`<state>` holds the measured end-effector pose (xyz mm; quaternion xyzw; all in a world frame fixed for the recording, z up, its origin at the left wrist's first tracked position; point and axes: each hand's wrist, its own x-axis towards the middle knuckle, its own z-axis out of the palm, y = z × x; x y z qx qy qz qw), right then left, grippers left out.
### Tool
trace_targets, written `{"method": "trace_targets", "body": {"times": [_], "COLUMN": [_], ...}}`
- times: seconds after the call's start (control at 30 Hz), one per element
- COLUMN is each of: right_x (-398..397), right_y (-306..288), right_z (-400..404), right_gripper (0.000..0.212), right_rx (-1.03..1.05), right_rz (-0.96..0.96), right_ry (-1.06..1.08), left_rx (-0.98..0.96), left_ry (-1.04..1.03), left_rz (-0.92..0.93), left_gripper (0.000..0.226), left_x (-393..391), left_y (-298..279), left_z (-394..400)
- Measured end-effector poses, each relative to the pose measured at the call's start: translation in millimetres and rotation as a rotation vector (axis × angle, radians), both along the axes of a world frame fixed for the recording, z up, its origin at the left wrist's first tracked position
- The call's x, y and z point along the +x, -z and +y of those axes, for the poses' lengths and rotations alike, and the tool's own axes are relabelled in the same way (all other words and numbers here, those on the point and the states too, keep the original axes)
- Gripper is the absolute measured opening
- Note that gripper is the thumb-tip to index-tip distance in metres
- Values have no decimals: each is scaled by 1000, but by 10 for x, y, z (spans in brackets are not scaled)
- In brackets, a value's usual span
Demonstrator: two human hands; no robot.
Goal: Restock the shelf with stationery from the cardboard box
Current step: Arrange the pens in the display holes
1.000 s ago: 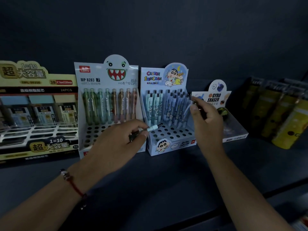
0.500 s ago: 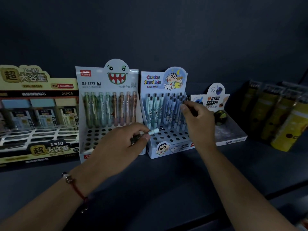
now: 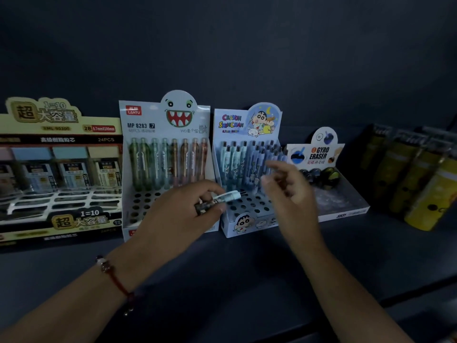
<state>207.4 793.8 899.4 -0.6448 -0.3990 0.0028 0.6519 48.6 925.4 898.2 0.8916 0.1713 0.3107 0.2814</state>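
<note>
Above dark shelf [image 3: 235, 268], left hand [image 3: 173, 219] grips pen [image 3: 222, 198]; right hand [image 3: 289, 194] loosely spread.

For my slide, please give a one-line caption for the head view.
Left hand holds a pen before the Crayon Shinchan display box; right hand hovers open.
</note>
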Motion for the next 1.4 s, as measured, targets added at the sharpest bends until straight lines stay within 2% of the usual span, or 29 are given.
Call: {"method": "trace_targets", "body": {"times": [0.1, 0.23, 0.3, 0.4, 0.57, 0.63, 0.7, 0.83, 0.97, 1.13, 1.4], "right_x": [-224, -292, -261, -182, 37, 113, 167, 238, 300, 360, 373], "right_y": [78, 83, 80, 82, -18, -99, -200, -380, -390, -299, -423], "right_z": [-14, -37, -61, -101, -158, -171, -175, -131, 6, 107, 222], "right_gripper": [31, 15, 15, 22, 22, 21, 24, 28, 26, 28, 29], "right_rx": [-138, -115, -89, -4, 255, 302, 270, 104, -67, -211, -127], "right_rz": [82, 186, 244, 328, 514, 457, 289, -89, -282, -363, -414], "right_ry": [-226, -289, -295, -272, -141, -59, 18, 106, 112, 96, 164], "left_rx": [-23, -45, -17, 126, 386, 462, 475, 484, 484, 460, 441], "left_ry": [6, 58, 58, 44, 94, 116, 160, 209, 230, 239, 239], "left_rz": [-32, -42, -25, 29, 126, 205, 285, 375, 370, 362, 349], "left_gripper": [12, 12, 12, 18, 50, 56, 64, 67, 63, 57, 55], "left_x": [9, 8, 19, 26, -18, -11, -5, -10, -11, -8, 1], "left_y": [-25, -52, -37, 8, 24, 22, 35, 72, 74, 80, 97], "left_z": [-16, -113, -136, -104, -150, -190, -211, -218, -201, -187, -171]}}
